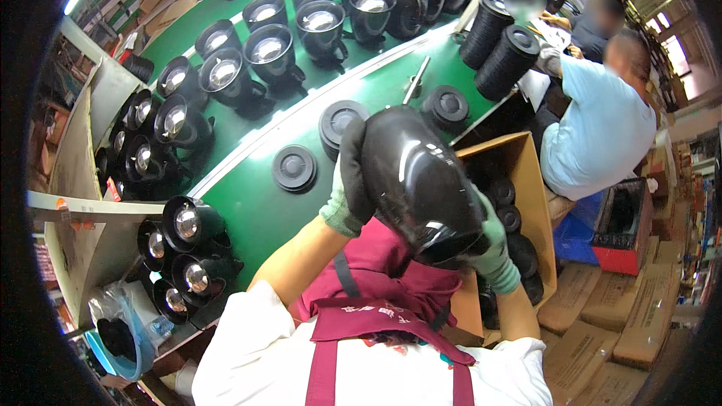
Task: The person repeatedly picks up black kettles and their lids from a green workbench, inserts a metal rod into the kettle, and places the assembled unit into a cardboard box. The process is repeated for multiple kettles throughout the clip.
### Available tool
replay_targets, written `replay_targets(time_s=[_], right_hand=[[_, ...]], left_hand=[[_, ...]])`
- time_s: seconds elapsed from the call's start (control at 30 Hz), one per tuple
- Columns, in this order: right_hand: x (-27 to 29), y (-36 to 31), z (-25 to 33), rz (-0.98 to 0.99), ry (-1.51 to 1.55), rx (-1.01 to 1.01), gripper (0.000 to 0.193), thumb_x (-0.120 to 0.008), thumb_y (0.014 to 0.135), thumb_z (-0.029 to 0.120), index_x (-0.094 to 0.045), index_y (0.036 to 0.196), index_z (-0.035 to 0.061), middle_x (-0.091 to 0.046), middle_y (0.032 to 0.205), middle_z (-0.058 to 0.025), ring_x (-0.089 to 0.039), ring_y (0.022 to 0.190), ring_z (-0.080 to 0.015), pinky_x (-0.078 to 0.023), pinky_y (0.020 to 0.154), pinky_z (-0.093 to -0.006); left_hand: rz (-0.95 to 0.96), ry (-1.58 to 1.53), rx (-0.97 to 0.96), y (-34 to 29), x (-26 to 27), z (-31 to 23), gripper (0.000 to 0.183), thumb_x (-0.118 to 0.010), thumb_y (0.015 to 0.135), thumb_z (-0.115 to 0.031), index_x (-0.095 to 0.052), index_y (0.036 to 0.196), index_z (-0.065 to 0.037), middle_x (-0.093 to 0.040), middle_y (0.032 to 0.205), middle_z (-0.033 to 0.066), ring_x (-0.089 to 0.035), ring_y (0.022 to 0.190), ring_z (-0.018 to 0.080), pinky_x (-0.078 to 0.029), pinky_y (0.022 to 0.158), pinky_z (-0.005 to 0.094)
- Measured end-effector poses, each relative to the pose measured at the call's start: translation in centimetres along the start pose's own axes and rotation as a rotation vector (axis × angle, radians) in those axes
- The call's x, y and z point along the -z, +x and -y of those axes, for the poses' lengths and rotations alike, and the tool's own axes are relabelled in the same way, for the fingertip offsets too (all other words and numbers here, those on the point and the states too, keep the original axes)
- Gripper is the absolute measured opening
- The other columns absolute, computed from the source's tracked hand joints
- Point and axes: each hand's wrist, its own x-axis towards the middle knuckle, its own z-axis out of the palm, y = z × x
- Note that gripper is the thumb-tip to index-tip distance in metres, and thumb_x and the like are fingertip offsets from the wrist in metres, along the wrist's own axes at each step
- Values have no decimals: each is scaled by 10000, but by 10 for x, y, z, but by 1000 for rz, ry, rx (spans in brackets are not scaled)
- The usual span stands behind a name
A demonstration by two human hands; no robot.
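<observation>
A large glossy black thermos jug [425, 180] lies tilted between my two gloved hands, in front of my chest. My left hand [353, 180], in a green-cuffed work glove with a dark palm, is wrapped round its upper left side. Against its lower right side my right hand [492, 248], in a green glove, is closed; the jug hides part of its fingers. Just beyond the jug, on the green workbench [256, 218], are round black ribbed lids: one stack [340, 126] partly behind my left hand, another lid [293, 168] to its left, and one more [447, 107] farther right.
Several black jugs with silvery insides [269, 49] stand in rows on a green belt beyond the bench. More jugs [188, 225] crowd the left. An open carton [545, 218] of round black parts is at my right. A co-worker in light blue [602, 120] sits farther right, near tall lid stacks [508, 64].
</observation>
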Motion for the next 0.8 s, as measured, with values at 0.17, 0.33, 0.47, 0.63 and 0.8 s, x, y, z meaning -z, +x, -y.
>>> replay_targets(time_s=[0.17,0.33,0.47,0.63,0.8], right_hand=[[6,77,-51,-348,507,-403,357,-669,933,86,-626,1259,-52,-691,1213,-165,-698,1047,-274,-569,912,-393],[-31,242,-115,-551,875,-499,230,-682,957,174,-608,1123,34,-699,1042,-78,-682,917,-227,-596,848,-451],[-50,336,-181,-635,653,-687,369,-827,816,394,-663,762,68,-625,685,-44,-573,563,-189,-453,540,-344],[-75,416,-269,-741,525,-460,421,-858,800,340,-654,974,16,-643,737,-12,-552,562,-121,-436,510,-305],[-56,444,-273,-780,151,-671,580,-831,768,430,-688,1127,-3,-715,973,-178,-678,907,-310,-526,798,-433]], left_hand=[[-204,906,-409,47,15,-37,490,-572,1030,-391,-501,1383,-57,-542,1210,55,-530,1162,203,-412,1051,347],[-227,1837,-1053,143,36,-99,654,-737,851,-313,-485,1406,-75,-543,1334,171,-502,1267,352,-397,1068,474],[-152,2248,-1161,255,32,-130,727,-773,769,-321,-504,1400,-80,-517,1398,170,-460,1329,351,-347,1096,511],[-52,2617,-978,388,33,-148,807,-860,673,-352,-512,1368,-136,-512,1418,151,-430,1366,374,-339,1073,574],[-178,2695,-910,420,43,-137,709,-820,747,-220,-500,1380,-185,-532,1310,155,-554,1152,349,-501,902,508]])
